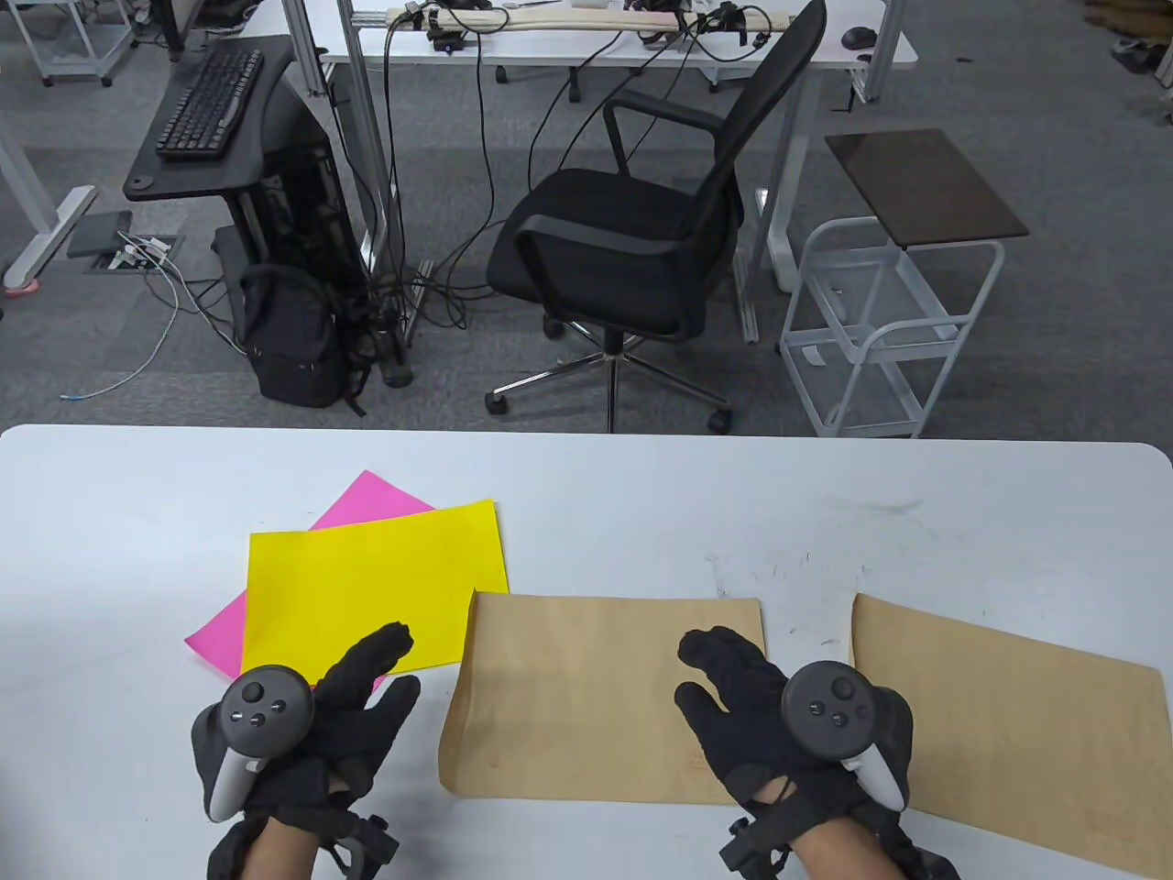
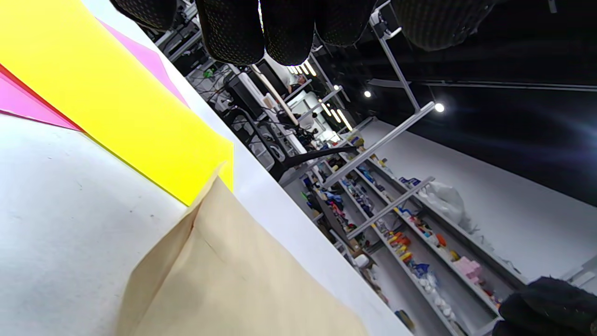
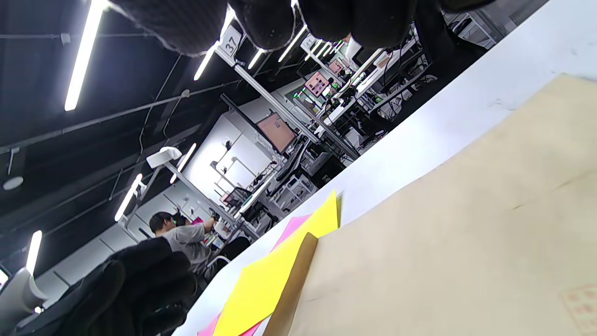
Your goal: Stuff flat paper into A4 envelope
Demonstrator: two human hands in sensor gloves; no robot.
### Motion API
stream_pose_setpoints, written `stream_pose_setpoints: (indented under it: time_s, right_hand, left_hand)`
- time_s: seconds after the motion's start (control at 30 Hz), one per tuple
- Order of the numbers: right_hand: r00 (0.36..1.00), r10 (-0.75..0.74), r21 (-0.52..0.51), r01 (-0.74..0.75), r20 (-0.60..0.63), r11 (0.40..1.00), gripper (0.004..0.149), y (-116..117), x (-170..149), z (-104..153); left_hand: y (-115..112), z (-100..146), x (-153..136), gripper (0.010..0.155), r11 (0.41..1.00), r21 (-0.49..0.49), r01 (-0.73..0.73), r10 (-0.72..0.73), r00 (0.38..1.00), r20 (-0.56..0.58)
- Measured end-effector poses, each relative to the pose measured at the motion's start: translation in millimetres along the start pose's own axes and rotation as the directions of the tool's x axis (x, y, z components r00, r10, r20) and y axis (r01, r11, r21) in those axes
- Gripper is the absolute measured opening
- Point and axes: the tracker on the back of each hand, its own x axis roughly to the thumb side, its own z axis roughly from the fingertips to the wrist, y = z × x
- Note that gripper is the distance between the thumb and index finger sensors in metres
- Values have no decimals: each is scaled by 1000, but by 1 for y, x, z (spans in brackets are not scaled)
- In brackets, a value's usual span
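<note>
A yellow sheet (image 1: 367,587) lies on a pink sheet (image 1: 376,500) at the table's left. A brown A4 envelope (image 1: 586,697) lies flat in the middle, its left end overlapping the yellow sheet's corner. My left hand (image 1: 399,665) is open and empty, its fingers stretched over the yellow sheet's near edge. My right hand (image 1: 689,674) is open and empty over the envelope's right part. The left wrist view shows the yellow sheet (image 2: 116,102), the pink sheet (image 2: 23,102) and the envelope's slightly raised end (image 2: 224,270). The right wrist view shows the envelope (image 3: 443,233) under my fingers (image 3: 266,18).
A second brown envelope (image 1: 999,724) lies at the right, close to my right wrist. The white table (image 1: 586,495) is bare along its far half. Beyond its far edge stand an office chair (image 1: 623,238) and a white cart (image 1: 880,321).
</note>
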Motion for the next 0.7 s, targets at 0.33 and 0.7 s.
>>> stream_pose_setpoints:
  time_s: [0.33, 0.7]
  right_hand:
    - [999, -6, 0, 6, -32, 1000, 58, -7, -19, 2]
    - [997, 50, 40, -48, -61, 998, 56, -1, -31, 0]
  left_hand:
    - [44, -25, -26, 72, 984, 132, 116, -75, 957, -279]
    - [72, -68, -82, 74, 875, -2, 485, -398, 714, -576]
